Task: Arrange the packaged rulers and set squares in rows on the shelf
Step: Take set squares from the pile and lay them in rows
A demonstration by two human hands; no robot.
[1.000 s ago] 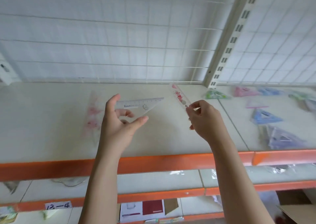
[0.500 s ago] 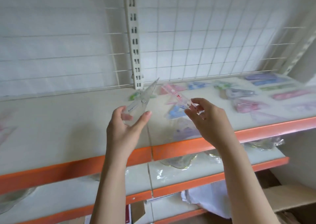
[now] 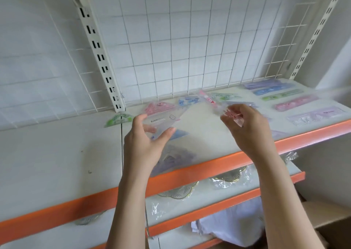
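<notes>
Above the shelf (image 3: 218, 134), the left hand (image 3: 146, 142) pinched a light, stiff clear set square (image 3: 163, 122) by its edges, the right hand (image 3: 247, 131) a slippery packaged ruler (image 3: 210, 101).

A blurred clear strip (image 3: 322, 94) runs off the right edge; the purple set square (image 3: 176, 159) is smeared beyond reading.

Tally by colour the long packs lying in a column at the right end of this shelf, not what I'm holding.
Purple packs: 2
Blue pack: 1
Green pack: 1
Pink pack: 1
Total: 5
</notes>
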